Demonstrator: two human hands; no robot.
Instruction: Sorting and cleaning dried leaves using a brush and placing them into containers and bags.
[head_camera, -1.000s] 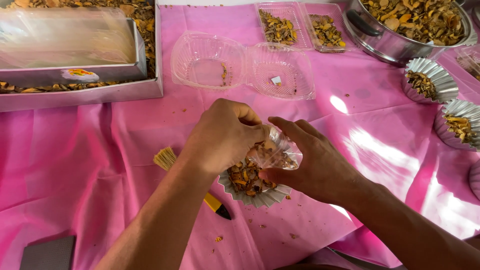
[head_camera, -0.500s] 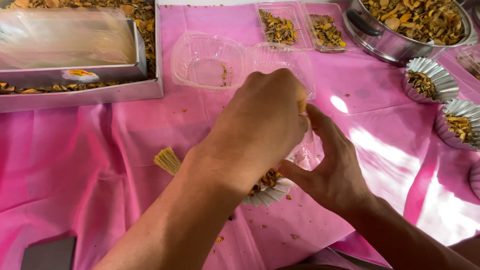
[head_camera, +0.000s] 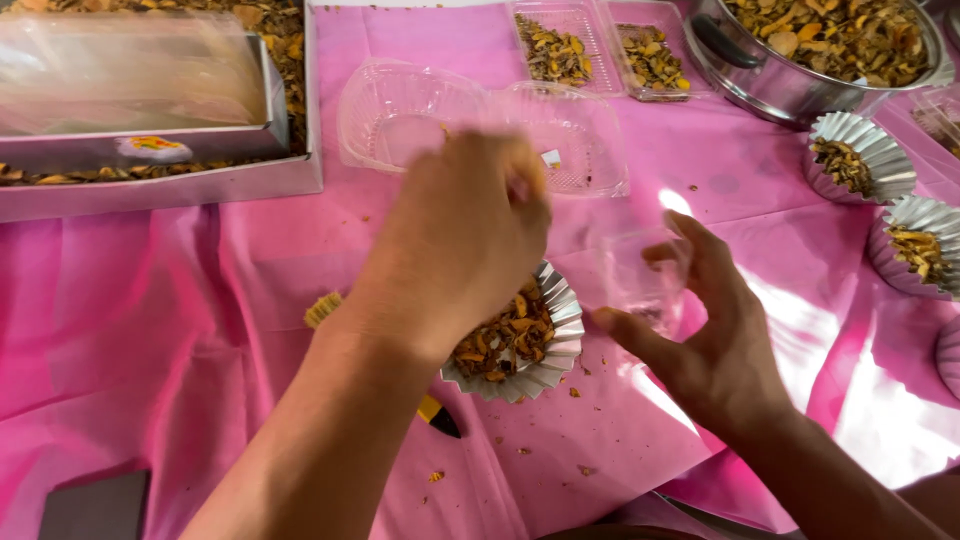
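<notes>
My left hand (head_camera: 465, 235) hovers with curled fingers above a silver foil cup (head_camera: 548, 352) of brown and yellow dried snack mix; I see only the hand's back, blurred, and nothing shows in it. To the right, my right hand (head_camera: 715, 340) holds a small clear plastic cup (head_camera: 640, 275) between thumb and fingers, just beside the foil cup. A brush with a yellow handle (head_camera: 322, 308) lies partly hidden under my left forearm. All of it rests on a pink tablecloth (head_camera: 200, 300).
An open clear clamshell box (head_camera: 400, 120) lies beyond my hands. A steel pot (head_camera: 790, 85) of mix and two filled clear trays (head_camera: 555, 45) stand at the back right. Filled foil cups (head_camera: 855, 150) sit right, a grey tray (head_camera: 160, 185) back left.
My left hand has let go of the clear cup and risen up and away from it. The right hand has shifted right, uncovering the foil cup.
</notes>
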